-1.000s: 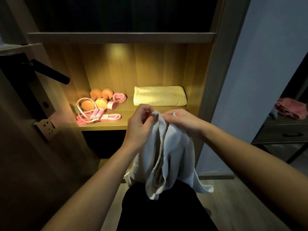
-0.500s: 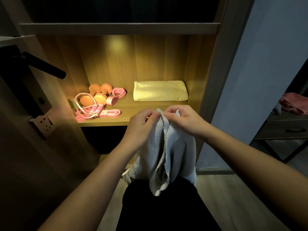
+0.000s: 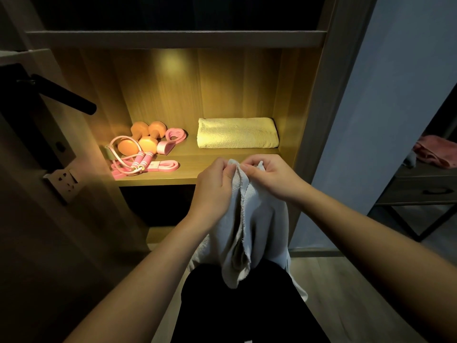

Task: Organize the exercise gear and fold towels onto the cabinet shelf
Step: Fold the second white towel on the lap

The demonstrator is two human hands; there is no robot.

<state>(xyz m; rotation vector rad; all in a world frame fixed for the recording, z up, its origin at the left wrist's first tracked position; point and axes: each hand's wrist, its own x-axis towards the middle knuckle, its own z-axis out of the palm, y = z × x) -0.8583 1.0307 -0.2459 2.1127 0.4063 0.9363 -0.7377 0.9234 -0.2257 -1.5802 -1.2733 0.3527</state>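
A white towel (image 3: 254, 231) hangs in front of the lit cabinet shelf (image 3: 188, 169), its top edge bunched between both hands. My left hand (image 3: 212, 186) pinches the edge on the left and my right hand (image 3: 269, 177) pinches it on the right, close together. On the shelf lies a folded yellow towel (image 3: 237, 133) at the right. At the left sit two orange dumbbells (image 3: 143, 139), a pink jump rope (image 3: 131, 162), a pink figure-eight band (image 3: 171, 139) and a flat pink resistance band (image 3: 163, 166).
An open door with a black handle (image 3: 64, 95) and a wall socket (image 3: 64, 180) stands at the left. A dark side table (image 3: 418, 189) with a pink cloth (image 3: 437, 151) on it is at the right. My dark-clothed legs fill the bottom.
Both hands with the white towel have stayed in front of the shelf edge and their pinch points have drawn slightly closer. The view has tilted a little.
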